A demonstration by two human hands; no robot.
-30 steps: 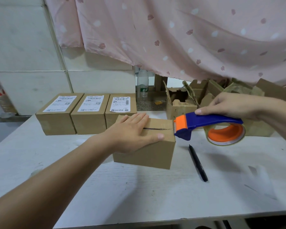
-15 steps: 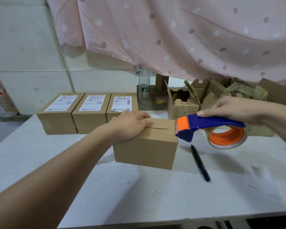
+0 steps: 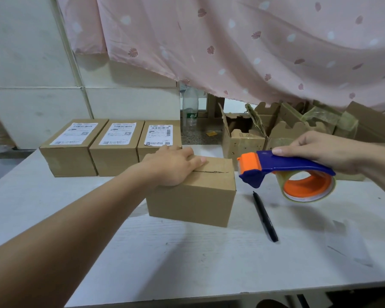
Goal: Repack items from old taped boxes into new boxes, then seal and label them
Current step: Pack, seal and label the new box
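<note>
Soft even light, faint shadows, sharp focus, wide-angle bending at edges

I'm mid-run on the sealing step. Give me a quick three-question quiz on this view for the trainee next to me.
1. Multiple choice: what does the right hand grip? A) a black pen B) the tape dispenser C) a shipping label
2. True or false: the left hand rests on top of the unlabelled box.
3. Fill in: ___ labelled boxes stand in a row behind it.

Key: 1 B; 2 true; 3 three.
</note>
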